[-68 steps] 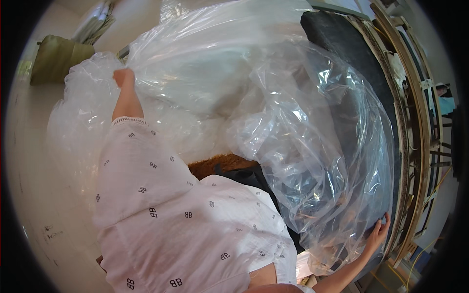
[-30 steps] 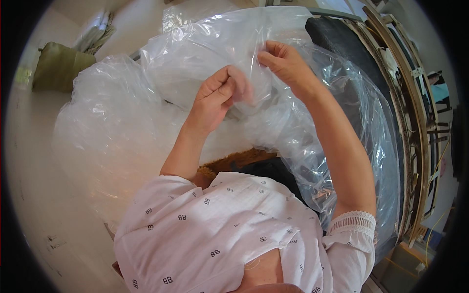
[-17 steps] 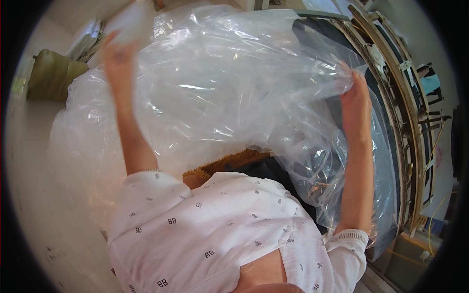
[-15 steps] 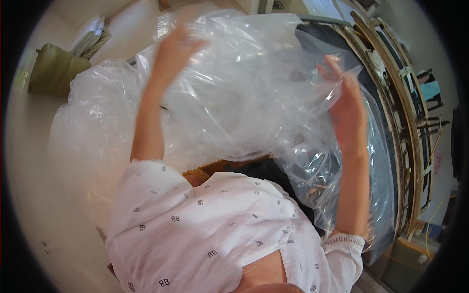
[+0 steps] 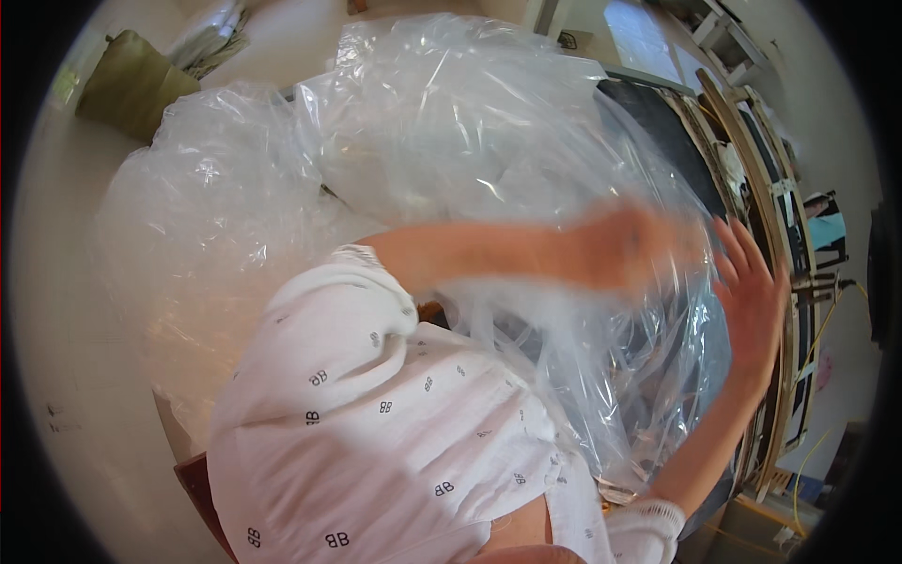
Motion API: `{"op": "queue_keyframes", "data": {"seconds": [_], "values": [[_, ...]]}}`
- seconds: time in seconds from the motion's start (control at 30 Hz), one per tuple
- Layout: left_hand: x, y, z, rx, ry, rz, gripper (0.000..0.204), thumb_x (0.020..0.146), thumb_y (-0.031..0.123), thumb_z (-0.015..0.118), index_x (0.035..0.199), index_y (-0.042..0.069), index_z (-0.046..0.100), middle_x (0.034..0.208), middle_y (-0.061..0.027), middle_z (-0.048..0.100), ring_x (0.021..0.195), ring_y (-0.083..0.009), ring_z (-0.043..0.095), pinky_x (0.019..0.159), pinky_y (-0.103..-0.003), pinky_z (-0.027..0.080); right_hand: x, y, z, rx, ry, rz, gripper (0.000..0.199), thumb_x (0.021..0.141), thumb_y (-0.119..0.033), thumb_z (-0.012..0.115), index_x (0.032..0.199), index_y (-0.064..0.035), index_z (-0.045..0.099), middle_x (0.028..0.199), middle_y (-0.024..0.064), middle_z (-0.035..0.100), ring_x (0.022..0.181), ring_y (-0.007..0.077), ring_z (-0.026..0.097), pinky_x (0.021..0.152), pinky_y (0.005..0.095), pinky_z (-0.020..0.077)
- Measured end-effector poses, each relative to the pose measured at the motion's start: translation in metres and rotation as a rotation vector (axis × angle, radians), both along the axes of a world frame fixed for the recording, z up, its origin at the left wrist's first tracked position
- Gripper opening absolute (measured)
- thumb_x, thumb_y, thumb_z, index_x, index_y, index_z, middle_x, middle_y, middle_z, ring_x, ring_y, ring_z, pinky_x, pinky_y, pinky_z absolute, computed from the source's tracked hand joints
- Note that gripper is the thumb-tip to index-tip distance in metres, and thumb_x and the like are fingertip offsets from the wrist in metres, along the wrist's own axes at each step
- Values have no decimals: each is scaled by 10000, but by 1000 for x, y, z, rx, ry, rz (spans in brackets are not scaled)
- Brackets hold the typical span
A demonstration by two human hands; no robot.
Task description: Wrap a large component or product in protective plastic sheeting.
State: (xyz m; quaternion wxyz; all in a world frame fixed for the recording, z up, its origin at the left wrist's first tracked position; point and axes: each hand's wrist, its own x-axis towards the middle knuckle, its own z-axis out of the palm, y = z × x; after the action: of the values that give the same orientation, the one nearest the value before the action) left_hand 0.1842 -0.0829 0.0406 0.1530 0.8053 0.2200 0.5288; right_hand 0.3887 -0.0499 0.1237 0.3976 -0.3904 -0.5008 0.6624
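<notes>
A large heap of clear plastic sheeting (image 5: 423, 132) spreads over the work surface in front of me and hangs down at the left. My left hand (image 5: 634, 246) reaches across to the right over the sheeting; its fingers are smeared by motion, and whether they grip any plastic cannot be made out. Close beside it, at the sheeting's right edge, my right hand (image 5: 752, 305) has its fingers stretched out and apart, with nothing held in them. Part of the dark surface (image 5: 648, 113) shows beneath the plastic at the far right.
Long wooden strips (image 5: 752, 160) run along the right edge of the work surface. An olive-green sack-like bundle (image 5: 136, 86) stands on the floor at the far left. A yellow cord (image 5: 819, 343) hangs at the right. A brown chair edge (image 5: 202, 493) shows behind me at lower left.
My left hand has swung from the far left across to the right. My right hand has moved right and nearer, its fingers now spread off the sheeting. The plastic over the right side has shifted.
</notes>
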Motion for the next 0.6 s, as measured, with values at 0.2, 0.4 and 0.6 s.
{"op": "queue_keyframes", "data": {"seconds": [0.2, 0.4, 0.6], "values": [[152, -140, 50, -5, 92, -1320, 125, 741, 111, 546, 840, 34, 545, 785, -154, 557, 761, -319, 563, 665, -416, 438, -26, -27, -23, 92, -356, 349, 492, 863, -265, 537, 1232, 43, 437, 802, 68, 611, 591, 67, 503, 517, 184, 392], [189, -173, 69, -142, 96, -1603, 155, 801, 141, 514, 898, 21, 519, 825, -157, 552, 761, -315, 565, 673, -395, 445, 87, -116, 13, 55, -112, -190, 253, 775, -97, 562, 1009, -12, 610, 794, 21, 571, 608, 73, 495, 570, 188, 402], [234, -223, 74, -376, 249, -2026, 189, 860, 171, 482, 956, 9, 493, 865, -160, 547, 761, -311, 566, 680, -375, 451, 165, -212, -4, 332, -81, -531, 263, 773, -101, 562, 1026, -39, 606, 866, 32, 579, 739, 103, 537, 683, 216, 426]]}}
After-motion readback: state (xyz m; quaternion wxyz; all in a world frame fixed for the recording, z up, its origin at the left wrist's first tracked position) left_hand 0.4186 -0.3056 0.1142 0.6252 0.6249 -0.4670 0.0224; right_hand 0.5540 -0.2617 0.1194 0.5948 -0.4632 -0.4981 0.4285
